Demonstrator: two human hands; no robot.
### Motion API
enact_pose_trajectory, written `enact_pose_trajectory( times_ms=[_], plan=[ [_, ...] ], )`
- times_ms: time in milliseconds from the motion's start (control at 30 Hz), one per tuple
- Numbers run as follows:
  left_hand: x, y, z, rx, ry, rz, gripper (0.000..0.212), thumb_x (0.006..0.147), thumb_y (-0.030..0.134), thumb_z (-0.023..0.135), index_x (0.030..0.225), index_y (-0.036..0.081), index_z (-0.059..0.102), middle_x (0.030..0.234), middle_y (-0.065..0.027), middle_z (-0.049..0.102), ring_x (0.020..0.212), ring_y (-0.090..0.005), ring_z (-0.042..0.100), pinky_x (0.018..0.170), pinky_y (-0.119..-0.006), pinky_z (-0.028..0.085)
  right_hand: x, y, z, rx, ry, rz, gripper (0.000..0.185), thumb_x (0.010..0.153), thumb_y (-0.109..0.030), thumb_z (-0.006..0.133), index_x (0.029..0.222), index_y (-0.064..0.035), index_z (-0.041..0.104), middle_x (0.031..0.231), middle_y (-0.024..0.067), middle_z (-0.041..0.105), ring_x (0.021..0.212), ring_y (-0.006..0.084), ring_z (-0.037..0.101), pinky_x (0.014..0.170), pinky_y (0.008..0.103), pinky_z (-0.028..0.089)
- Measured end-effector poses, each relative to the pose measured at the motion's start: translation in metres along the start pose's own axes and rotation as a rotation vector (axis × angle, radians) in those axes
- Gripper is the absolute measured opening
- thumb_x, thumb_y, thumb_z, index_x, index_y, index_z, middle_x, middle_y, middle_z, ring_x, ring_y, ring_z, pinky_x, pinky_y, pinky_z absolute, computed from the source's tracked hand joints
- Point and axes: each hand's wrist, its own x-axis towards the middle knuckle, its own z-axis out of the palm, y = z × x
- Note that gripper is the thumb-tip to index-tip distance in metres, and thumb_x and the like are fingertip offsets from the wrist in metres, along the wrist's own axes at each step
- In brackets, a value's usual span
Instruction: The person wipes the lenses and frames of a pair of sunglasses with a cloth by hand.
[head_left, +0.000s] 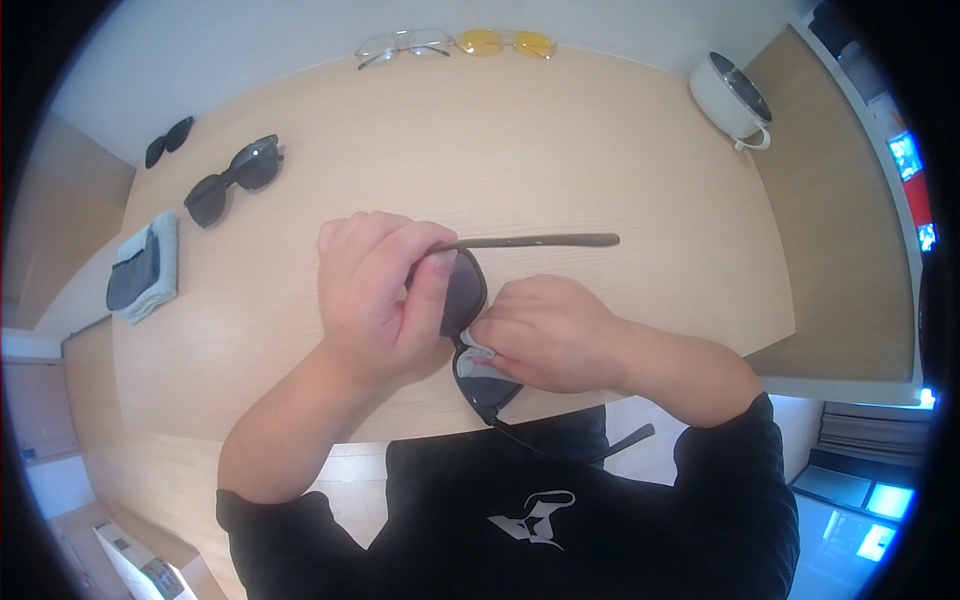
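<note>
My left hand (386, 289) grips a pair of dark sunglasses (466, 291) by the hinge end of one temple, with the thumb over a lens. That temple points to the right, while the other temple hangs past the table's front edge, before the black shirt. My right hand (551, 334) pinches a pale cloth (472, 364) against the lens nearer my body, beside the nose bridge. The fingertips of my right hand are partly hidden by the cloth and the hand itself.
The wooden table (600, 172) bears sunglasses (232, 176) and dark lenses (169, 142) at left, folded cloths (161, 262) below them. Clear glasses (401, 46) and yellow-lensed glasses (506, 43) lie along the back. A white lidded pot with a handle (720, 97) stands back right, near a side panel (832, 202).
</note>
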Motion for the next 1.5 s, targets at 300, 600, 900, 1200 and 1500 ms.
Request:
enact_pose_trajectory(
  times_ms=[300,600,900,1200,1500],
  plan=[
    [-0.005,-0.002,-0.003,-0.025,-0.041,0.003,0.014,0.082,0.0,0.062,0.095,0.004,0.063,0.083,-0.0095,0.061,0.075,-0.0265,0.056,0.074,-0.038,0.039,0.0,-0.001,-0.004,0.03,-0.023,-0.03,0.017,0.078,-0.016,0.074,0.089,-0.0074,0.064,0.082,0.006,0.066,0.076,0.0273,0.063,0.065,0.0388,0.052],
    [-0.015,-0.003,0.005,-0.334,-0.043,-0.166,0.011,0.093,0.006,0.054,0.098,0.0,0.061,0.087,-0.015,0.063,0.076,-0.0305,0.06,0.07,-0.037,0.049,0.0,0.004,0.001,0.037,0.014,-0.084,0.024,0.074,-0.014,0.078,0.092,-0.0072,0.064,0.079,0.0069,0.063,0.071,0.0271,0.061,0.06,0.0385,0.05],
    [-0.011,-0.01,-0.006,-0.265,-0.03,-0.037,0.013,0.097,0.008,0.05,0.099,-0.001,0.06,0.086,-0.0143,0.064,0.072,-0.0279,0.06,0.066,-0.035,0.049,0.0,0.005,0.001,0.111,0.047,-0.044,0.02,0.077,-0.017,0.077,0.093,-0.0079,0.068,0.082,0.0058,0.066,0.076,0.0271,0.064,0.064,0.0389,0.052],
    [-0.009,-0.023,-0.009,-0.292,-0.007,0.08,0.024,0.107,0.018,0.04,0.106,-0.003,0.051,0.091,-0.0143,0.059,0.079,-0.0201,0.056,0.072,-0.03,0.048,0.001,0.001,-0.003,0.105,0.06,0.058,0.02,0.078,-0.018,0.076,0.095,-0.0092,0.071,0.075,0.0074,0.065,0.073,0.0264,0.064,0.063,0.039,0.052],
    [-0.008,-0.022,-0.016,-0.086,0.118,0.085,0.016,0.099,0.016,0.052,0.09,0.002,0.055,0.082,-0.0104,0.055,0.073,-0.0265,0.049,0.067,-0.035,0.04,0.001,0.001,0.0,0.124,0.107,0.112,0.015,0.077,-0.016,0.075,0.087,-0.008,0.068,0.069,0.0086,0.061,0.066,0.0286,0.062,0.059,0.0409,0.05]
  ],
)
